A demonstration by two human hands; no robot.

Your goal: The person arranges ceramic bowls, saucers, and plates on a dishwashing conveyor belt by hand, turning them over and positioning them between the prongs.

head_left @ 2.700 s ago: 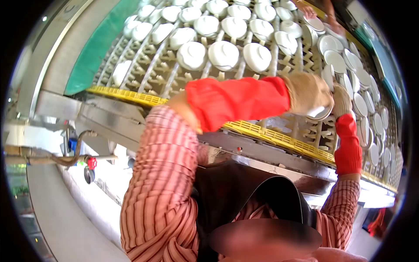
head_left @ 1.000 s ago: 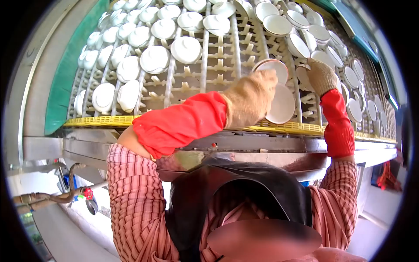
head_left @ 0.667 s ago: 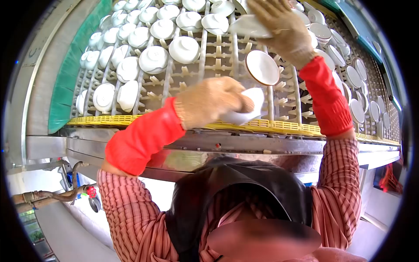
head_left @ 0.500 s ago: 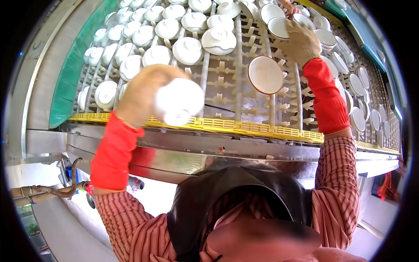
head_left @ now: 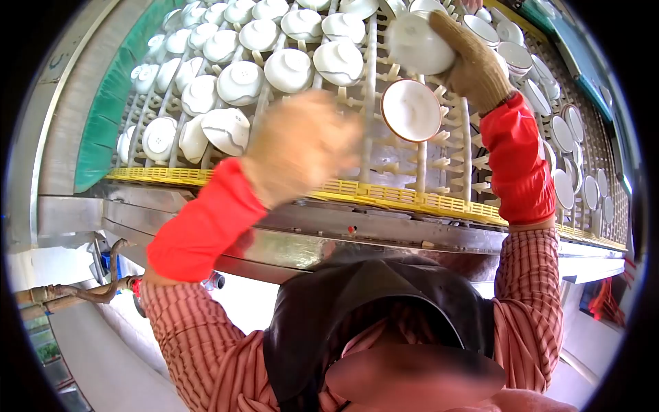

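Observation:
My right hand (head_left: 473,69), in a tan knit glove, grips a white bowl (head_left: 417,47) by its right edge above the pegged rack. Motion blurs that bowl a little. Just below it, a white bowl with a brown rim (head_left: 412,111) lies face up on the pegs. My left hand (head_left: 302,144), gloved the same way, is over the rack's near part, to the left of the brown-rimmed bowl. Its fingers are smeared by motion, and no bowl shows in it. Left of this hand, a white bowl (head_left: 226,130) leans on the pegs.
Several white bowls stand bottom up in rows on the left of the pegged rack (head_left: 384,161). More bowls (head_left: 534,97) crowd its right side. A yellow slatted edge (head_left: 405,199) borders the near side, a green flap (head_left: 113,123) the left. Another person's hand (head_left: 472,5) shows at the top.
My left hand has moved right, and the bowl it held now rests on the pegs at the left. My right hand has brought a bowl slightly left. The rack's bowls have shifted slightly.

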